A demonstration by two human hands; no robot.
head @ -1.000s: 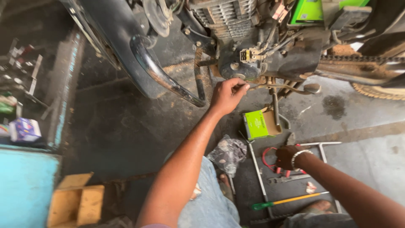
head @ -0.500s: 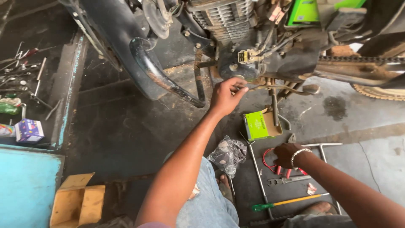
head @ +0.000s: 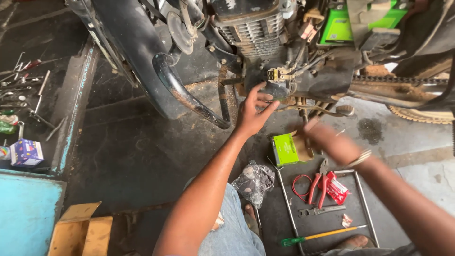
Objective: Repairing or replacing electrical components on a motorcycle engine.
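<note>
My left hand (head: 255, 112) reaches up to the underside of a motorcycle engine (head: 253, 29), fingers spread, fingertips near a yellow connector (head: 274, 74) on the dark engine case. It holds nothing. My right hand (head: 331, 141) is blurred by motion, lifted above a green box (head: 283, 150) and below the foot peg (head: 345, 110); I cannot tell whether it holds anything. Under my right forearm, red-handled pliers (head: 316, 183), a red packet (head: 336, 188), a spanner (head: 320, 211) and a green-and-yellow screwdriver (head: 322, 234) lie on a metal-framed tray (head: 286, 199).
A curved black crash bar (head: 187, 97) stands left of my left hand. The drive chain (head: 393, 79) runs at right. A crumpled plastic bag (head: 255, 181) lies by my knee. Loose tools (head: 28, 90) and a small blue box (head: 26, 153) sit at far left, a cardboard box (head: 80, 232) below.
My left hand, curled against the engine before, has opened its fingers. My right hand has risen from the tray of tools toward the motorcycle.
</note>
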